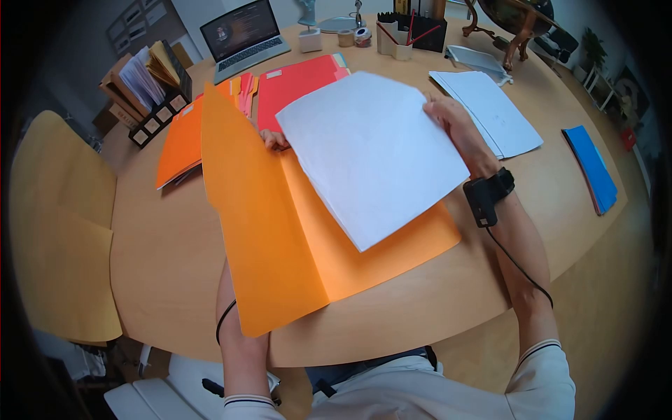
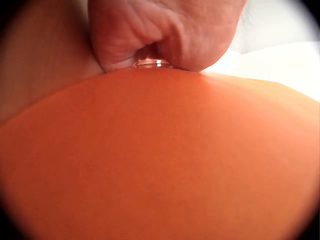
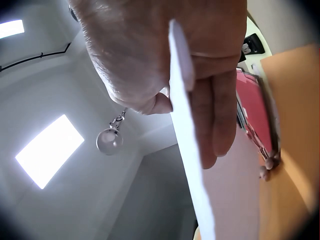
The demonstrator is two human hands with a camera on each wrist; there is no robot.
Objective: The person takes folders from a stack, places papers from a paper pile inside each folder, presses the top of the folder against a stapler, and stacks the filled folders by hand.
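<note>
An orange folder [image 1: 269,238] stands opened like a book at the table's front, its left cover raised. My left hand [image 1: 274,140] grips the folder at its far edge, mostly behind the raised cover. In the left wrist view, the curled fingers of the left hand [image 2: 165,32] meet the edge of the folder [image 2: 160,150]. A stack of white paper [image 1: 378,154] is held tilted over the folder's inside by my right hand [image 1: 451,122]. The right wrist view shows the paper [image 3: 187,140] edge-on, pinched between the thumb and straight fingers of the right hand [image 3: 160,55].
Behind the folder lie a red folder [image 1: 301,84] and another orange folder [image 1: 180,147]. More white paper [image 1: 490,115] is at the right, beyond it a blue folder [image 1: 591,168]. A laptop [image 1: 245,42], a file rack [image 1: 157,105] and a pen holder [image 1: 394,45] stand farther back.
</note>
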